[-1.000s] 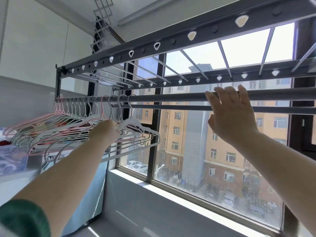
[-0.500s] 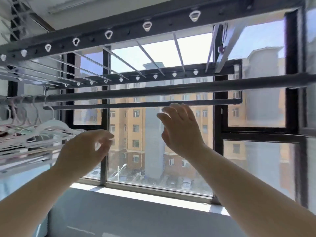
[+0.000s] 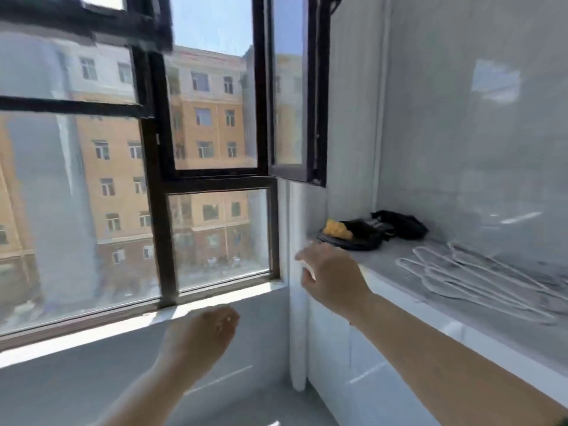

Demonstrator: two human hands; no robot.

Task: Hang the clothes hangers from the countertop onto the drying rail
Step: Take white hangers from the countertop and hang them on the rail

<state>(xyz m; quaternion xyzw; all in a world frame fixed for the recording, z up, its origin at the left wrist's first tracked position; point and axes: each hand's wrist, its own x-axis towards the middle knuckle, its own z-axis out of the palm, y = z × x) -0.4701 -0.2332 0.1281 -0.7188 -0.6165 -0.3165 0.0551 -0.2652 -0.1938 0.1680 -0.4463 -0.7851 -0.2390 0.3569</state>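
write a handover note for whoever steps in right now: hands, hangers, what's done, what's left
Left hand: low in front, fingers loosely curled, holds nothing.
Right hand: open and empty, reaching toward the corner of the countertop.
Hangers: a pile of white ones lies flat on the countertop, untouched.
Done: cannot be judged from this view, as the drying rail is not plainly in sight.
Left: pick up the hangers and hook them onto the rail.

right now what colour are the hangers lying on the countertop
White; the hangers show best in the head view, on the grey countertop.
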